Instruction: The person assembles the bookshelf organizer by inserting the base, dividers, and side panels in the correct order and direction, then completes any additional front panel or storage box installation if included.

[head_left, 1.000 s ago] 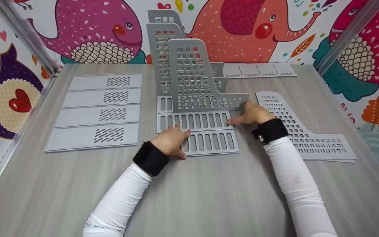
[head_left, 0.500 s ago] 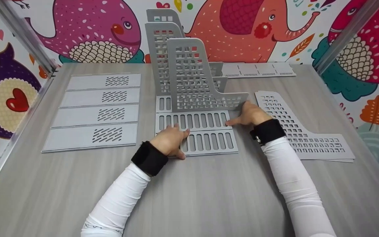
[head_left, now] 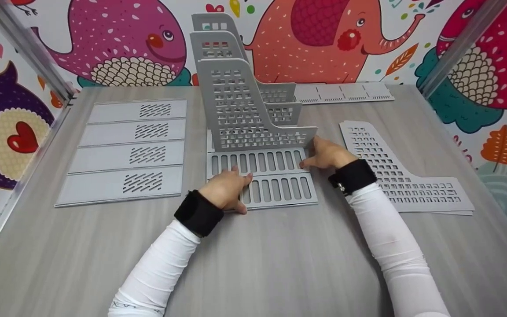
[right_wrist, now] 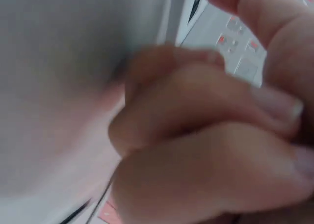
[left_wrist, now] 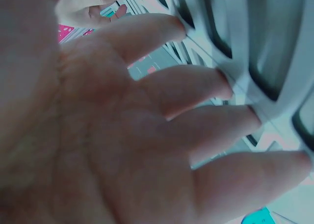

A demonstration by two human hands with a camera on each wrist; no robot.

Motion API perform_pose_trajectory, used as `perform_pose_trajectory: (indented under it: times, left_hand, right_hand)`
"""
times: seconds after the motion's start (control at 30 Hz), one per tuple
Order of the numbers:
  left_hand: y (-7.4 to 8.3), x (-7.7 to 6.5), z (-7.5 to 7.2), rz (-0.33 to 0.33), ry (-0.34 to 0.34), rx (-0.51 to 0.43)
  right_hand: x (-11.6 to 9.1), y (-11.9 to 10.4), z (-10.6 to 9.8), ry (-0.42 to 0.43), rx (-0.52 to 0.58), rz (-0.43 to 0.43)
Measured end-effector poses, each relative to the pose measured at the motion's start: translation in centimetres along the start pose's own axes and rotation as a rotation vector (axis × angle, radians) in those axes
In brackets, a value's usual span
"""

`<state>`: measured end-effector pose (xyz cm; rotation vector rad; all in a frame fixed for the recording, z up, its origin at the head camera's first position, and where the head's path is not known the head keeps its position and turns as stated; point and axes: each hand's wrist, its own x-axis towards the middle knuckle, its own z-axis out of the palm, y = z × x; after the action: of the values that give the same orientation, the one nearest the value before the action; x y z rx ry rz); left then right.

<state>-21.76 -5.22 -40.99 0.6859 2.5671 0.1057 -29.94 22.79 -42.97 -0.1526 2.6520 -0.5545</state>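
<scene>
Grey perforated side panels, three standing: front upright panel (head_left: pixel 240 108), middle upright panel (head_left: pixel 214 38), rear upright panel (head_left: pixel 214 20), one behind another, high at left and low at right. Front upright panel across the slotted base (head_left: pixel 275 175), just behind two fully visible rows of slots; seating in any joint not shown. Left hand (head_left: pixel 226 190) released rather than grasping: fingers extended and spread, fingertips touching the slotted base at front left, thumb by the front edge. Right hand (head_left: pixel 330 154) at the low right end of the front upright panel; fingers curled in the right wrist view, but cannot tell whether grasping that end or merely pressing against it.

Progress, by judgement: partly assembled. Done, apparently: slotted base laid on the worktop (head_left: pixel 253 264), three panels raised. Remaining, presumably: parts lying flat, not yet fitted.

Counts: upright panels, three. L-shaped flat panels (head_left: pixel 401 186) at right, stacked, at least two from the offset lower edge; exact number hidden. Hatch-slotted plate (head_left: pixel 108 154) at left, four bands; cannot tell whether one sheet or several. Pale strip (head_left: pixel 346 93) at the back, one visible, four marked sections. Black wrist straps (head_left: pixel 198 212), two.
</scene>
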Motion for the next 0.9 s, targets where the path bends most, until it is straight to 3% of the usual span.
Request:
perform_pose_trajectory:
  times: [0.2, 0.9]
  left_hand:
    - [-0.02, 0.09, 0.02, 0.004, 0.004, 0.004]
    - [0.12, 0.13, 0.01, -0.005, 0.008, -0.028]
  right_hand:
    - [0.06, 0.18, -0.07, -0.046, 0.02, -0.019]
    - [0.52, -0.02, 0.12, -0.041, 0.085, -0.017]
